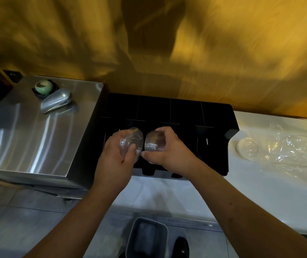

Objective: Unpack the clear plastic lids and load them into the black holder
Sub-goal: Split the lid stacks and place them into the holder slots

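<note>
The black holder, divided into several compartments, stands on the counter against the wooden wall. Both hands are above its front left part. My left hand grips a short stack of clear plastic lids, tilted on edge. My right hand grips a second stack of clear lids right beside the first; the two stacks almost touch. More clear lids lie on the white counter to the right, next to crumpled clear plastic wrap.
A stainless steel box sits left of the holder, with a metal scoop and a green round object on top. The white counter extends right. A grey bin and a black shoe are on the floor below.
</note>
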Tool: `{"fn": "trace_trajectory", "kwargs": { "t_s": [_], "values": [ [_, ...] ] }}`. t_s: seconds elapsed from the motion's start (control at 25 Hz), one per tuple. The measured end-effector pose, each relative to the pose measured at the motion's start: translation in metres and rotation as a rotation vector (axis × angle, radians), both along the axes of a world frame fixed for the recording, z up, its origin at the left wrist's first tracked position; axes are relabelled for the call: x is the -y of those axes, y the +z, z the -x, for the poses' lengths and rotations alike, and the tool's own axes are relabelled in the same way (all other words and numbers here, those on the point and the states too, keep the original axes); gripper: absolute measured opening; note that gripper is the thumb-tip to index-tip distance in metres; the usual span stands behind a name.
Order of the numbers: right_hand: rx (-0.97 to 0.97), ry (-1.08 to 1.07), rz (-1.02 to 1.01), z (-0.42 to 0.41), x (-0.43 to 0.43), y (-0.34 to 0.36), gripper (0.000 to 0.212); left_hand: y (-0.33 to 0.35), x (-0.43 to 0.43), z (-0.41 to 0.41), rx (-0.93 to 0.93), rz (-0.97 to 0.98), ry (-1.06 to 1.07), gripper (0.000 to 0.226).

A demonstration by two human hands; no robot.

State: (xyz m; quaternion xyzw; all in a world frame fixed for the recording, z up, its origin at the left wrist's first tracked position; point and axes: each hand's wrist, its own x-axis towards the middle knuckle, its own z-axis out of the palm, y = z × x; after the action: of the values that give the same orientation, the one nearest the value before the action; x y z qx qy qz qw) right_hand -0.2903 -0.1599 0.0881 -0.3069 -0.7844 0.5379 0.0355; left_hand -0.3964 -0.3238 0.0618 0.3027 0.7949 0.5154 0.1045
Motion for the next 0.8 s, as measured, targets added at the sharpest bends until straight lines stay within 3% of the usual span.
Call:
{"fn": "trace_trajectory", "kwargs": {
  "t_s": [0.16, 0.28, 0.52, 0.68, 0.8],
  "values": [
    [0.138, 0.265, -0.738, 0.014, 0.001, -0.007, 0.103, -0.002, 0.008, 0.009, -0.013, 0.002, 0.044, 0.039],
    [0.214, 0.376, -0.995, 0.025, 0.007, -0.012, 0.106, -0.002, 0.012, 0.011, -0.030, 0.008, 0.053, 0.040],
    [0.354, 0.435, -1.194, 0.038, 0.011, -0.024, 0.104, -0.001, 0.014, 0.014, -0.015, -0.004, 0.048, 0.042],
    [0.390, 0.419, -1.222, 0.036, 0.014, -0.034, 0.101, 0.000, 0.013, 0.012, -0.025, 0.002, 0.042, 0.040],
    [0.346, 0.455, -1.191, 0.032, 0.012, -0.034, 0.086, 0.002, 0.010, 0.009, -0.014, 0.003, 0.035, 0.044]
  ]
}}
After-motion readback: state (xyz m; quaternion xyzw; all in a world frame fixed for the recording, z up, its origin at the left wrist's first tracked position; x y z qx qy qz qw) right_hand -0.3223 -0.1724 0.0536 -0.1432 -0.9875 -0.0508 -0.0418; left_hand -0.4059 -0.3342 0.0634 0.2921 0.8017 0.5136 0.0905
